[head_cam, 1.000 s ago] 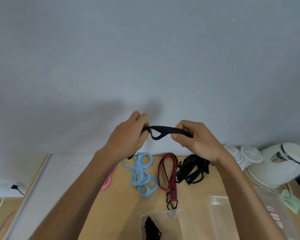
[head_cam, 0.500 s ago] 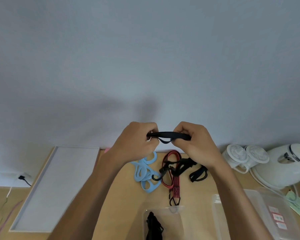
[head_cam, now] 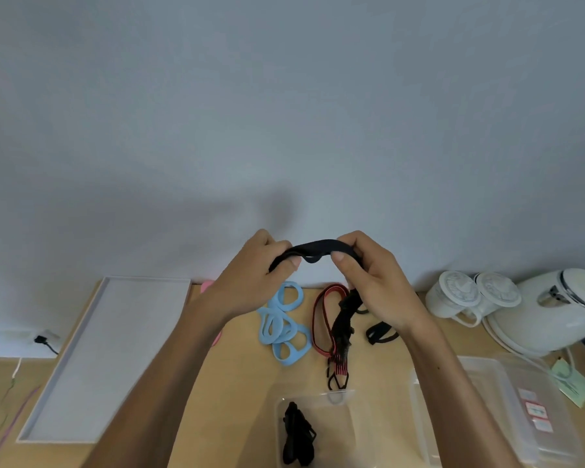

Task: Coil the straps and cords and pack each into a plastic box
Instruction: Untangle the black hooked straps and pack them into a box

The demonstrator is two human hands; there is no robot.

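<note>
Nearest, below left hand (head_cam: 250, 280) and right hand (head_cam: 377, 282), a clear box (head_cam: 347, 422) is holding a bundled strap (head_cam: 298, 434). Further out, beneath the hands, I am seeing a red cord (head_cam: 314, 319) and blue straps (head_cam: 282, 329) lying on the table (head_cam: 244, 369). Both hands are pinching a black strap (head_cam: 321, 247), arching between them.

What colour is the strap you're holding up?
Plain black strap, seen in the head view.
</note>
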